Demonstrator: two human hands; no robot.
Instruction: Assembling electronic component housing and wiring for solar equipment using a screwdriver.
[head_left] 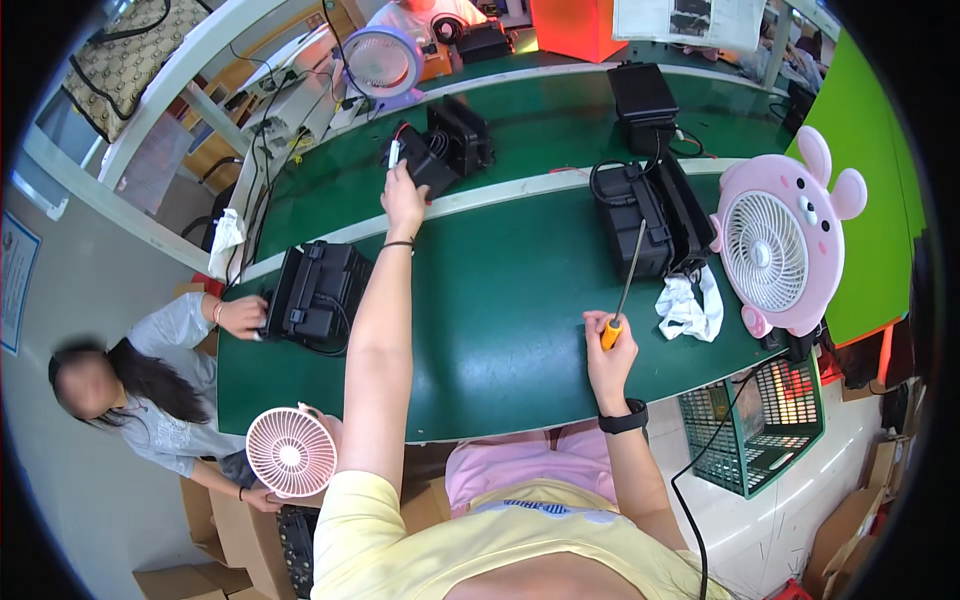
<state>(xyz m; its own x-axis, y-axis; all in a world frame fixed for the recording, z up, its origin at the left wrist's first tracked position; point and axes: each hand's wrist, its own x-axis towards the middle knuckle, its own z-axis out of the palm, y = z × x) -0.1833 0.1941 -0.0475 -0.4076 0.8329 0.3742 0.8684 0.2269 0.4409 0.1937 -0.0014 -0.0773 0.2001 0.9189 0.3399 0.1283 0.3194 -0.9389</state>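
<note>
My left hand [404, 203] is stretched far forward over the white rail, its fingers closed at the near corner of a black plastic case [428, 168]. A narrow white strip shows at the fingertips. Behind that case stands an upright black part [461, 135]. In my right hand [611, 368], near the table's front edge, is a screwdriver [622, 300] with a yellow-orange handle, its long shaft pointing up and away. The shaft's tip reaches in front of an open black case [640, 225]. Beside that case lies a white cloth [690, 308].
A pink animal-shaped fan [775, 240] stands at the right edge of the green table [490, 330]. Left, a co-worker's hand [241, 316] touches another black case [318, 295]. A small pink fan [291, 453] sits below the near-left edge. A green basket [745, 440] is at lower right.
</note>
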